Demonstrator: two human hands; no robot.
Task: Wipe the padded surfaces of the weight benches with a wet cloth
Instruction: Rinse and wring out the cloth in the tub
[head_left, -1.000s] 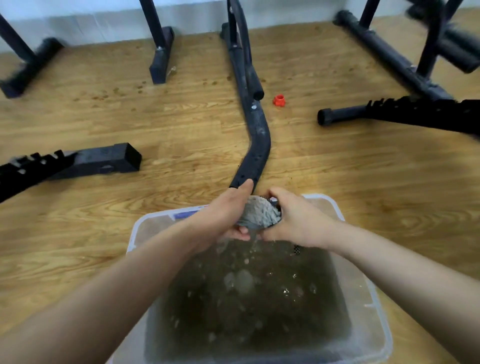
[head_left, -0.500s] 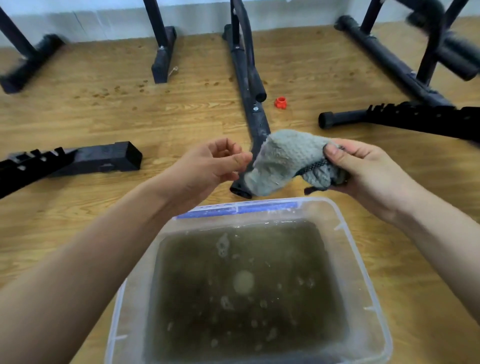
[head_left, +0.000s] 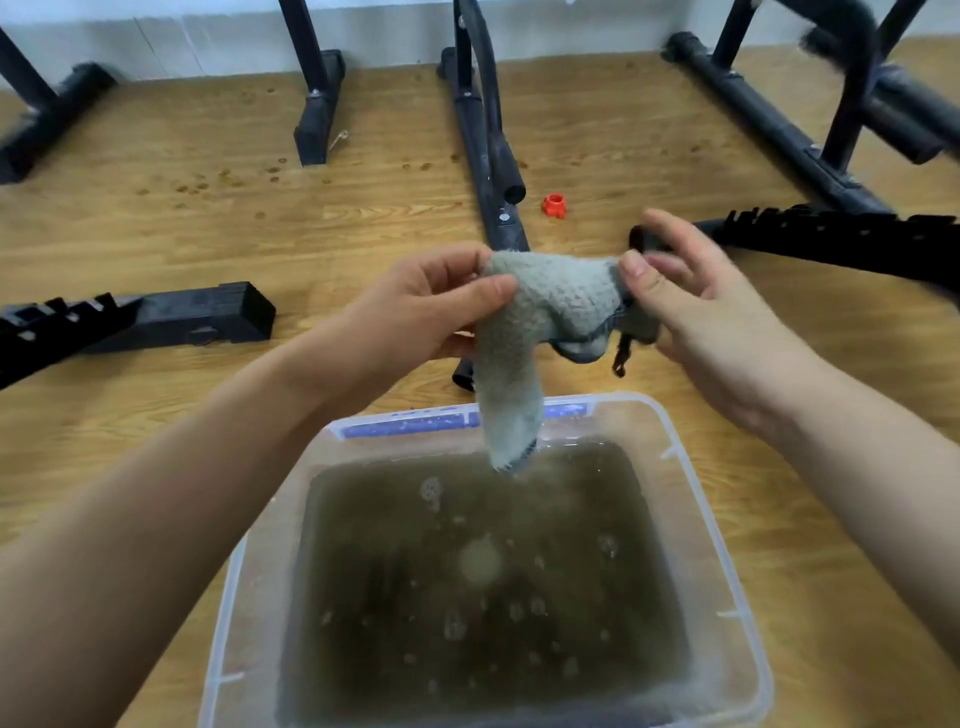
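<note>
A wet grey cloth (head_left: 545, 306) hangs stretched between both hands above the far edge of a clear plastic tub (head_left: 727, 545) holding murky water. My left hand (head_left: 415, 312) pinches the cloth's left end between thumb and fingers. My right hand (head_left: 691, 306) pinches the right end with thumb and index finger, its other fingers spread. One tail of the cloth dangles down toward the water. No bench padding is in view, only black metal bench frames (head_left: 488, 156) on the wooden floor.
Black frame legs and bars lie around: a notched bar (head_left: 130, 317) at left, another notched bar (head_left: 841, 244) at right, tubes at the back right. A small red cap (head_left: 554, 205) sits on the floor. A white wall runs along the back.
The cloth was wrung over the water, then lifted clear. My left hand has now taken hold of its left end and the cloth has been spread out between both hands.
</note>
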